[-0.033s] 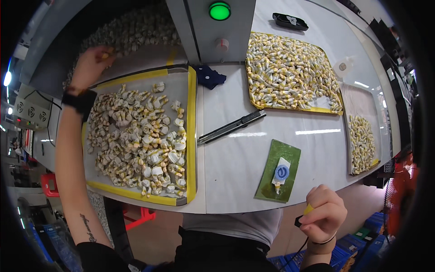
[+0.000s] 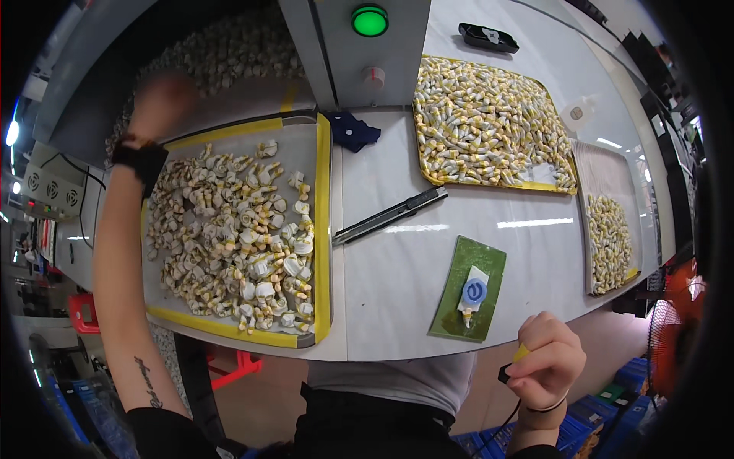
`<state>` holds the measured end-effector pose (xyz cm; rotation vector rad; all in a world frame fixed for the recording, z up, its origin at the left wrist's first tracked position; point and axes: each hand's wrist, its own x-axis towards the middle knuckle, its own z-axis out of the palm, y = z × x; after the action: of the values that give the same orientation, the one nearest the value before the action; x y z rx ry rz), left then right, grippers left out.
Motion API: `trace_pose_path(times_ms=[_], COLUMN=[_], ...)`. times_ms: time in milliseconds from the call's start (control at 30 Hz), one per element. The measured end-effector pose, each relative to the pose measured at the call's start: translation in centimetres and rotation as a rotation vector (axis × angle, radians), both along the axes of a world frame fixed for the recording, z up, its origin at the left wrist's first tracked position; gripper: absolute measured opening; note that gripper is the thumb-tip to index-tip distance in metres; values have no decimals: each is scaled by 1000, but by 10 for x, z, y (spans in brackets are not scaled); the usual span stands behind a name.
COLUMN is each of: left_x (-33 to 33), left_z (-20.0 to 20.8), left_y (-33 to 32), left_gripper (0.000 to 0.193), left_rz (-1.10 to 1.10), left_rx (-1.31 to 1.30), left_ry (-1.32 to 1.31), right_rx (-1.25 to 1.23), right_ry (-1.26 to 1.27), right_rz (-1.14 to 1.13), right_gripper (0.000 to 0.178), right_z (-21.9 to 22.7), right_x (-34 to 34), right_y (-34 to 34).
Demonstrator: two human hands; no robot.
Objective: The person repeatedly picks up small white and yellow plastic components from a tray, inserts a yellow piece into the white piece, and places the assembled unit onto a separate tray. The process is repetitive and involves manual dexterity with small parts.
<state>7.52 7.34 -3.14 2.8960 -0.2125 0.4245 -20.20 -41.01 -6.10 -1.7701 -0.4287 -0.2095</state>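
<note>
My left hand [image 2: 162,99] reaches to the far left, over the front of a dark recess heaped with small pale pieces [image 2: 237,50]. Motion blurs its fingers, so I cannot make out whether it holds anything. Below its wrist lies a yellow-edged tray [image 2: 324,229] of loose white-and-yellow wrapped pieces [image 2: 237,237]. My right hand [image 2: 547,361], off the table's front edge at the lower right, is closed in a pinch on a small black piece [image 2: 504,373] with a thin cord hanging below. Something yellow shows at its fingertips. Nearby on the table, a green board [image 2: 447,314] carries a blue round cap [image 2: 474,291].
A grey machine housing [image 2: 348,73] with a lit green button stands at the back. A dark utility knife [image 2: 390,216] lies mid-table beside a dark blue cloth [image 2: 352,131]. Two more trays, a full one [image 2: 527,186] and a partly filled one [image 2: 612,172], sit at right.
My left hand is now smeared by motion, and its wrist has shifted slightly right and upward. My right hand stays where it was, still pinching the small black piece.
</note>
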Motion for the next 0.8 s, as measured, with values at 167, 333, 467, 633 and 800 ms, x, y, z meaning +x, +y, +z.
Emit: trace_pose_path(times_ms=[167,333,467,633,800], left_x=[44,28,23,16,21], left_z=[-26,-29,-30,-22,-40], left_y=[-11,-19,-6,-26,11], left_gripper=[32,33,38,43,47], left_rz=[65,4,68,119,-56], left_rx=[209,120,3,71,-34], left_ry=[69,-2,130,219,193], right_rx=[-57,-106,-138,-217,-282], right_ry=[-8,-33,-65,-121,-155], right_rz=[-99,-129,-160,-111,-90], right_gripper=[22,10,10,13,16], right_z=[-2,-3,-1,9,19], right_x=[-9,-11,-6,4,11], right_y=[-14,-30,-32,-33,-33])
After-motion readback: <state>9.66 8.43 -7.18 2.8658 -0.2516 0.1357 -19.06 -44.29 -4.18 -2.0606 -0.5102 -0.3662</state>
